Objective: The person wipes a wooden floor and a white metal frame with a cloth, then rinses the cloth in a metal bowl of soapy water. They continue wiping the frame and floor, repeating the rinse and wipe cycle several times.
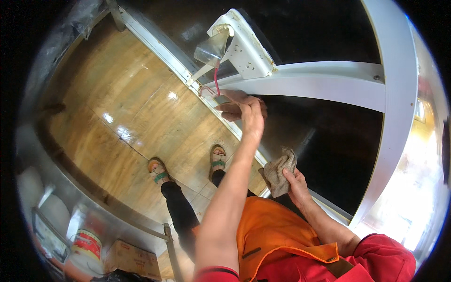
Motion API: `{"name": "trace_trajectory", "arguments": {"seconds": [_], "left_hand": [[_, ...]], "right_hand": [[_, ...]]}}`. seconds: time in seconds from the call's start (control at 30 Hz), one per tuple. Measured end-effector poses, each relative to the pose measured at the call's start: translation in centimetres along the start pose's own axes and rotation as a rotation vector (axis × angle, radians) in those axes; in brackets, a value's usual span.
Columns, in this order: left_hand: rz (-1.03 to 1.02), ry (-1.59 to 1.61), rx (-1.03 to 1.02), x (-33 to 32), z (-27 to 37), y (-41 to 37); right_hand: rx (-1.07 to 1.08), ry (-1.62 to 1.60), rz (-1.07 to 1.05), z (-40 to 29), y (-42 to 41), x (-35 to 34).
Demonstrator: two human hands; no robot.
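My left hand (253,114) is stretched forward beside the white frame, its fingers bent over what looks like a folded brown cloth (230,107). Motion blur hides the exact grip. Just beyond it, a red cord (216,83) hangs from a clear plastic piece (212,49) on a stained white bracket (246,56). Closer to my body, my right hand (297,183) pinches a crumpled, textured grey-brown cloth (280,172) between thumb and fingers. That cloth is in front of the dark glossy panel (331,148) and the low white rail.
A curved white crossbar (310,79) joins a wide white upright (391,88) at the right. Wood-look tiles (116,95) cover the floor under my sandalled feet. At lower left are a metal-framed table (116,215), a tub with a red label (86,246) and a cardboard box (132,259).
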State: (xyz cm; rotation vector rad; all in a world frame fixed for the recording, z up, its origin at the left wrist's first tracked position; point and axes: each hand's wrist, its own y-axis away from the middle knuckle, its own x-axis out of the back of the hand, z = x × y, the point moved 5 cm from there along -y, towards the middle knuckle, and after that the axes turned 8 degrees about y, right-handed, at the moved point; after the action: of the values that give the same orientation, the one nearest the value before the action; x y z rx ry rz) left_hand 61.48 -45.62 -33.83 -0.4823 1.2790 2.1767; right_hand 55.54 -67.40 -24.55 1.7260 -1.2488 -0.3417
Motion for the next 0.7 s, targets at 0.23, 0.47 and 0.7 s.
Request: {"name": "trace_trajectory", "arguments": {"seconds": [0.23, 0.47, 0.7], "left_hand": [[-0.356, -0.030, -0.042, -5.7, 7.6, 10.0], [-0.539, -0.141, -0.374, -11.1, 11.8, 17.6], [-0.651, -0.261, -0.530, -12.7, 18.6, 22.0]], "right_hand": [[0.133, -0.048, 0.015, -3.7, 1.9, -1.8], [0.107, 0.250, 0.053, -6.5, 4.4, -2.0], [0.158, 0.086, -0.007, -8.4, 9.6, -0.2]]}}
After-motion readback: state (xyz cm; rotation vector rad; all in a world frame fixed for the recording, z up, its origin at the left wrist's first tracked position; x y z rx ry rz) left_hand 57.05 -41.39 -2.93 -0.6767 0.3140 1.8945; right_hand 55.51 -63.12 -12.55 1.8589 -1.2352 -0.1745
